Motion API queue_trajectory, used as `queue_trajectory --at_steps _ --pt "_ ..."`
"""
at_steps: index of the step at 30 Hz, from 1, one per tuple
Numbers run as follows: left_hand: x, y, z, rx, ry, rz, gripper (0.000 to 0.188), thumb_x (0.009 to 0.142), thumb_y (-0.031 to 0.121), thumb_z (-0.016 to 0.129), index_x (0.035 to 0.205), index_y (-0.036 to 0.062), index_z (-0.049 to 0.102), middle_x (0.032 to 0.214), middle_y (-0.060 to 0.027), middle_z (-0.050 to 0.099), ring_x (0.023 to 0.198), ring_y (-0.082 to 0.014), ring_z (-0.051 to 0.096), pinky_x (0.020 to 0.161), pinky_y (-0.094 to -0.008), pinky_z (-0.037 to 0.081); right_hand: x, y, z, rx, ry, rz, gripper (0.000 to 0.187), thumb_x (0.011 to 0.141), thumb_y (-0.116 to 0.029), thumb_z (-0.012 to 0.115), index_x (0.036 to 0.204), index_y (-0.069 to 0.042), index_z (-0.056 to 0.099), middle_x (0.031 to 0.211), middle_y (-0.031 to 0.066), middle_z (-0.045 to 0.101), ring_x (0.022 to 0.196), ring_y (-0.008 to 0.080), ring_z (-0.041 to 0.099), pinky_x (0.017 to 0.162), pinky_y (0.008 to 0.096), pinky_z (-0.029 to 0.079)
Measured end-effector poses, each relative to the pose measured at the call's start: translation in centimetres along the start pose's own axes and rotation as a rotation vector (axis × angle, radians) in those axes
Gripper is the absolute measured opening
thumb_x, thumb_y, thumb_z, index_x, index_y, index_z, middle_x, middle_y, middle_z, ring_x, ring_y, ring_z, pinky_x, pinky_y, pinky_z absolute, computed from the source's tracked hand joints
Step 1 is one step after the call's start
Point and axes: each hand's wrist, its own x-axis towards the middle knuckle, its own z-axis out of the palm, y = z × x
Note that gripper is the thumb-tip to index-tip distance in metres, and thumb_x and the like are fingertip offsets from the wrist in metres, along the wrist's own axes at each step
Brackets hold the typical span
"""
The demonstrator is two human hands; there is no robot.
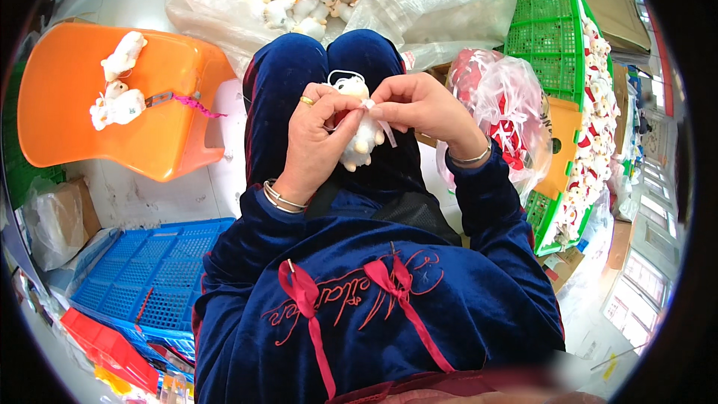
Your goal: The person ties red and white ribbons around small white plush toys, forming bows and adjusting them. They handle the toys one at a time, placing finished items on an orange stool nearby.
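Note:
Over my lap I hold a small white plush toy (363,141) with a cream head and a white loop of cord at its top. My left hand (308,135) grips the toy's side near the neck, where a bit of red shows by the fingers. My right hand (426,110) pinches at the toy's neck with thumb and forefinger. Exactly what these fingertips hold is too small to make out. A pale ribbon or tag end hangs just below the right fingers.
To the left, an orange chair (67,127) bears two white plush toys and a small metal tool (159,98) with a pink ribbon. Ahead lies a large clear bag (449,19) of plush toys. On the right are a bag of red pieces (508,135) and a green crate (544,37); a blue crate (149,277) stands lower left.

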Motion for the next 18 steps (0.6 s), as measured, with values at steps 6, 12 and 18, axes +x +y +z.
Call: queue_trajectory --at_steps 6,12,18 --pt "-0.1 0.1 -0.2 -0.003 -0.02 0.006 0.013 0.086 -0.002 0.075 0.096 0.0051 0.073 0.096 -0.0032 0.057 0.076 -0.0102 0.052 0.066 -0.0234 0.044 -0.4 1.7 -0.5 0.075 0.083 -0.045 0.02 0.101 -0.019 0.068 0.092 -0.001 0.069 0.076 -0.0026 0.061 0.066 0.0035 0.05 0.057 0.0215 0.038" --pt "0.0 -0.1 -1.0 -0.014 -0.116 0.013 0.011 0.086 -0.003 0.074 0.089 0.0041 0.066 0.1 -0.0032 0.055 0.076 -0.01 0.051 0.067 -0.0229 0.043 -0.2 2.5 -0.2 0.635 0.066 -0.072 0.026 0.104 -0.024 0.058 0.085 -0.008 0.055 0.074 -0.0025 0.046 0.061 0.0065 0.038 0.055 0.0218 0.033" --pt "0.0 -0.5 -2.1 -0.063 -0.193 0.115 0.012 0.087 -0.001 0.074 0.089 0.0044 0.064 0.104 -0.0054 0.056 0.088 -0.0141 0.056 0.077 -0.0263 0.046 -0.2 4.3 0.1 0.717 0.212 -0.134 0.024 0.105 -0.021 0.055 0.086 -0.008 0.058 0.076 -0.0008 0.053 0.062 0.0069 0.04 0.058 0.0242 0.038"
